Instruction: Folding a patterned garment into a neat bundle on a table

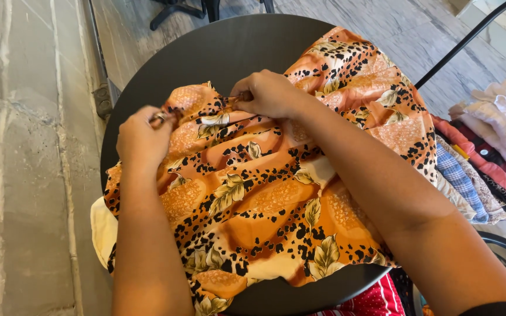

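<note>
An orange garment [265,193] with black spots and leaf prints lies spread over a round black table [224,52]. My left hand [142,140] pinches the cloth's far left edge, fingers closed on a fold. My right hand [267,93] grips the same top edge a little to the right, near the table's middle. The cloth is bunched between the two hands. Both forearms lie across the garment.
A pile of folded clothes [487,169] in several colours rests on a black chair at the right, with white cloth on top. A chair base [177,9] stands beyond the table. A stone wall runs along the left. Red patterned fabric [370,301] shows below the table edge.
</note>
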